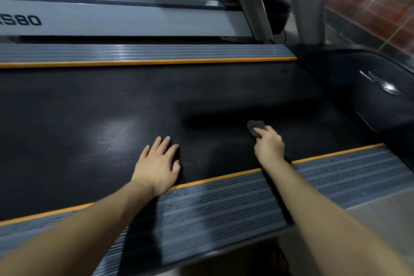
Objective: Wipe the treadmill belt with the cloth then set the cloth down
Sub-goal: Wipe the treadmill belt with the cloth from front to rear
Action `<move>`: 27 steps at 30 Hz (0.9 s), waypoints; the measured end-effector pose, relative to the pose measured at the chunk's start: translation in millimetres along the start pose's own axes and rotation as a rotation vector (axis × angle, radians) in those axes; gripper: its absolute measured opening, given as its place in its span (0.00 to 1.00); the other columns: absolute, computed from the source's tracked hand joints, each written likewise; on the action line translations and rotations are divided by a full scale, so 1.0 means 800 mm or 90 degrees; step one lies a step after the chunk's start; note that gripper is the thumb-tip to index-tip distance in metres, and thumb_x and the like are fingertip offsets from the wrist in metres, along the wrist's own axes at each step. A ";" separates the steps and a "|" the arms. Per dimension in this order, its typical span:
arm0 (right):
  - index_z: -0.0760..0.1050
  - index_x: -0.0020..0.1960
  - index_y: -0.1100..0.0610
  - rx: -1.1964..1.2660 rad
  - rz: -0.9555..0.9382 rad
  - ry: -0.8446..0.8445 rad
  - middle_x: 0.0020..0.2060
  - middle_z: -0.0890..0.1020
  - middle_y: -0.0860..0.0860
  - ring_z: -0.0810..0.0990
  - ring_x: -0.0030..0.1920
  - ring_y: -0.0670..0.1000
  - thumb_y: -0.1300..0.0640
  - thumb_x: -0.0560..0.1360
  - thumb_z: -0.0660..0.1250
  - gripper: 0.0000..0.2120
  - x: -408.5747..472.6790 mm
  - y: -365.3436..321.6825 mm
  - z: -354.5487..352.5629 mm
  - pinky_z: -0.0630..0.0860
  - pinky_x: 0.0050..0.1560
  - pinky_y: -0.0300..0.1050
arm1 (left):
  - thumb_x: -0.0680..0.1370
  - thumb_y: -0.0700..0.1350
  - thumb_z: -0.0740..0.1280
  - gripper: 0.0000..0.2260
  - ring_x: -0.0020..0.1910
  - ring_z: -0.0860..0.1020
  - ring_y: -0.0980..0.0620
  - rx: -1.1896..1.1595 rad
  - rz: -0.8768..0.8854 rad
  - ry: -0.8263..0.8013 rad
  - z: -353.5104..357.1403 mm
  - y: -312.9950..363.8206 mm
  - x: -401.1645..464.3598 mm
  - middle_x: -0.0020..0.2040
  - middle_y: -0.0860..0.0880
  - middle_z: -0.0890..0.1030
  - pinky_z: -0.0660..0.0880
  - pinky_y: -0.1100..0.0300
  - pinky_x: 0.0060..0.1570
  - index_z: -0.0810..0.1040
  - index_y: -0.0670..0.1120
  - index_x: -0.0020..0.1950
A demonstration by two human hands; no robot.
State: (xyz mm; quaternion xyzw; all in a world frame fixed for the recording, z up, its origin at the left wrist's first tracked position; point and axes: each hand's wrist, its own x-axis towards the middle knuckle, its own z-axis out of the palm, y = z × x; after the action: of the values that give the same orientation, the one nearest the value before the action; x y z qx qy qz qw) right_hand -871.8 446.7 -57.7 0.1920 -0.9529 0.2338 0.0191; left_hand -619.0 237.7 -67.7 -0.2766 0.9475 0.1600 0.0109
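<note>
The black treadmill belt (pixel 112 105) runs across the middle of the head view, between two orange-edged side rails. A small dark grey cloth (pixel 255 126) lies bunched on the belt toward the right. My right hand (pixel 270 144) grips the cloth's near side with curled fingers and holds it against the belt. My left hand (pixel 160 163) rests flat on the belt with straight, spread fingers, its heel at the near orange stripe. Part of the cloth is hidden under my right fingers.
A ribbed grey side rail (pixel 224 206) lies under my forearms, a second rail (pixel 145 52) beyond the belt. The black motor cover (pixel 363 78) closes the belt at right. Grey uprights (pixel 253 0) and a neighbouring treadmill (pixel 112 18) stand behind.
</note>
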 end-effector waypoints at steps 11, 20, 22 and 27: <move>0.82 0.59 0.49 0.098 -0.213 -0.125 0.65 0.77 0.49 0.79 0.58 0.55 0.64 0.74 0.66 0.18 -0.070 -0.085 0.033 0.76 0.60 0.45 | 0.80 0.53 0.58 0.21 0.79 0.61 0.49 -0.025 -0.095 0.108 0.001 -0.001 -0.017 0.78 0.49 0.68 0.60 0.51 0.76 0.75 0.49 0.72; 0.80 0.63 0.52 0.044 -0.079 -0.080 0.70 0.73 0.51 0.75 0.64 0.56 0.63 0.78 0.65 0.16 -0.050 -0.063 0.021 0.71 0.63 0.44 | 0.79 0.55 0.56 0.24 0.79 0.61 0.50 -0.026 -0.122 0.117 -0.002 0.004 -0.018 0.78 0.50 0.69 0.60 0.51 0.76 0.75 0.49 0.72; 0.81 0.62 0.51 0.081 -0.130 -0.110 0.69 0.75 0.51 0.77 0.63 0.57 0.62 0.76 0.67 0.17 -0.073 -0.097 0.036 0.71 0.62 0.44 | 0.80 0.54 0.57 0.23 0.80 0.59 0.50 -0.030 -0.132 0.109 -0.001 0.004 -0.017 0.79 0.50 0.67 0.58 0.51 0.77 0.73 0.50 0.73; 0.81 0.62 0.50 0.146 -0.229 -0.200 0.71 0.73 0.52 0.75 0.66 0.56 0.62 0.76 0.67 0.17 -0.114 -0.163 0.071 0.69 0.68 0.44 | 0.80 0.54 0.57 0.24 0.81 0.58 0.50 -0.046 -0.145 0.098 0.001 -0.001 -0.010 0.80 0.49 0.65 0.57 0.52 0.77 0.72 0.49 0.75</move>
State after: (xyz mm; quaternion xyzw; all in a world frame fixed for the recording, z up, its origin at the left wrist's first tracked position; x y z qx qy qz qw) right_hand -735.3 346.9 -63.0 0.3931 -0.8621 0.3001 -0.1099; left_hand -612.0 241.8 -67.8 -0.3943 0.9015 0.1704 -0.0535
